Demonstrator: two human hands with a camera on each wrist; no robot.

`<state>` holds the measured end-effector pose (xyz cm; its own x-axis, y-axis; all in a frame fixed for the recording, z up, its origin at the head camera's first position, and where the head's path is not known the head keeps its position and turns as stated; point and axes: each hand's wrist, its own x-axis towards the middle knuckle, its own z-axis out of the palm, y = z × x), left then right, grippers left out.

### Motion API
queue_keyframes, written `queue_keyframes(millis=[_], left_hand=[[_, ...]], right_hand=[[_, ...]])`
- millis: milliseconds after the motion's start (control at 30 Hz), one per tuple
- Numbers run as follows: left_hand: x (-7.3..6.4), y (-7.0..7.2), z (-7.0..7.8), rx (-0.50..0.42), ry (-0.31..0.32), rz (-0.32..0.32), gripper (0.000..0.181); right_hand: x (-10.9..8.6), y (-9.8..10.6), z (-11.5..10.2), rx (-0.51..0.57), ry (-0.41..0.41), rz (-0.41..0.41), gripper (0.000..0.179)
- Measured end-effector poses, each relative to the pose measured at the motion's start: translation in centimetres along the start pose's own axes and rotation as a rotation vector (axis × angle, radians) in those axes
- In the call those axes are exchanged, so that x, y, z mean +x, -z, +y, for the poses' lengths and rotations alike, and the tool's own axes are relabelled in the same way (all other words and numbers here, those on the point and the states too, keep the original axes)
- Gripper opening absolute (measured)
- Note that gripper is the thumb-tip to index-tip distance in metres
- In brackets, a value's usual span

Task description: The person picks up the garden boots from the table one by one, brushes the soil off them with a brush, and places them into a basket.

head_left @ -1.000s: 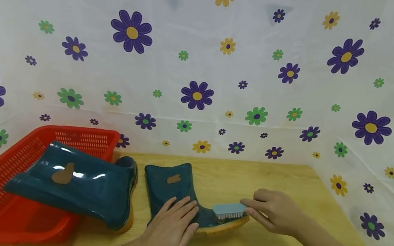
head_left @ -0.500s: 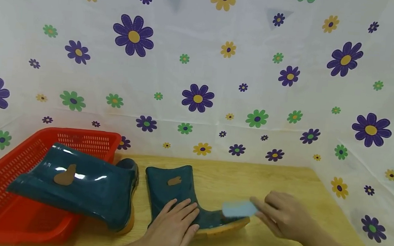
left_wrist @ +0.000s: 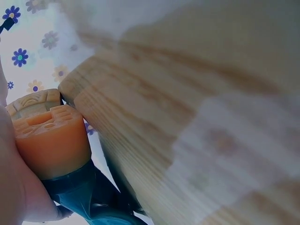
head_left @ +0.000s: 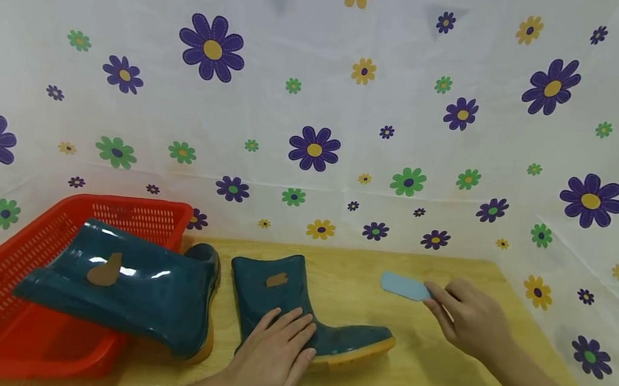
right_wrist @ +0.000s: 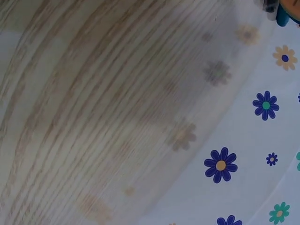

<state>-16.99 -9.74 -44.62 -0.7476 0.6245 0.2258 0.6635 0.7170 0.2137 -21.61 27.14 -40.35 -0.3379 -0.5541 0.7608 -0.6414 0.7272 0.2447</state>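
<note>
Yellow wood-grain bench (head_left: 351, 293): at centre, a teal boot (head_left: 257, 301) lies on its side, toe to the right. Left hand (head_left: 272, 356) flat on its ankle, fingers straight. Right hand (head_left: 471, 318) right of the toe, fingers clamped on the end of a light-blue brush (head_left: 403, 286), apart from the boot. Left wrist view shows grooved tread (left_wrist: 47, 124); head view only the sole's edge
</note>
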Motion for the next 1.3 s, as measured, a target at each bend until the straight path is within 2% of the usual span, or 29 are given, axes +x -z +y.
queue_keyframes(millis=[67, 133, 267, 367, 467, 633, 700, 767, 867, 933, 1000, 1167, 1300], left_hand=[[0.1, 0.0, -0.2, 0.004, -0.046, 0.022, 0.053], [0.0, 0.0, -0.3, 0.019, -0.12, 0.065, 0.054], [0.0, 0.0, -0.5, 0.092, -0.275, 0.219, 0.045], [0.0, 0.2, -0.6, 0.101, -0.319, 0.286, 0.031], [-0.1, 0.2, -0.8, 0.073, -0.341, 0.303, 0.028], [0.0, 0.0, -1.2, 0.018, -0.367, 0.318, 0.028], [0.1, 0.0, -1.2, 0.003, -0.371, 0.306, 0.03], [0.2, 0.0, -1.2, -0.003, -0.375, 0.288, 0.032], [0.2, 0.1, -0.9, -0.004, -0.371, 0.255, 0.036], [0.2, 0.1, -0.8, 0.002, -0.371, 0.244, 0.036], [0.2, 0.2, -0.6, 0.016, -0.386, 0.243, 0.034], [0.4, 0.3, -0.3, 0.026, -0.417, 0.262, 0.024], [0.3, 0.9, -0.2, 0.006, -0.367, 0.257, 0.024]], right_hand=[[-0.1, -0.2, 0.0, 0.0, -0.004, -0.011, 0.052], [-0.2, -0.3, 0.0, 0.004, -0.004, -0.017, 0.053], [-0.4, -0.5, 0.1, 0.003, -0.009, -0.026, 0.053], [-0.5, -0.8, 0.2, -0.001, -0.011, -0.03, 0.055], [-0.7, -1.4, -0.1, 0.028, -0.011, -0.06, 0.057], [-1.5, -3.1, -0.9, 0.132, -0.001, -0.206, 0.033], [-1.7, -3.6, -0.9, 0.129, -0.009, -0.221, 0.03], [-1.8, -3.9, -0.8, 0.07, -0.045, -0.181, 0.039], [-1.8, -4.0, -0.4, -0.046, -0.131, -0.101, 0.063], [-1.9, -3.9, -0.2, -0.084, -0.173, -0.094, 0.071], [-2.0, -3.8, -0.1, -0.081, -0.186, -0.123, 0.065], [-2.5, -3.7, -0.6, -0.064, -0.203, -0.185, 0.027], [-2.4, -3.7, -0.9, -0.062, -0.225, -0.195, 0.024]])
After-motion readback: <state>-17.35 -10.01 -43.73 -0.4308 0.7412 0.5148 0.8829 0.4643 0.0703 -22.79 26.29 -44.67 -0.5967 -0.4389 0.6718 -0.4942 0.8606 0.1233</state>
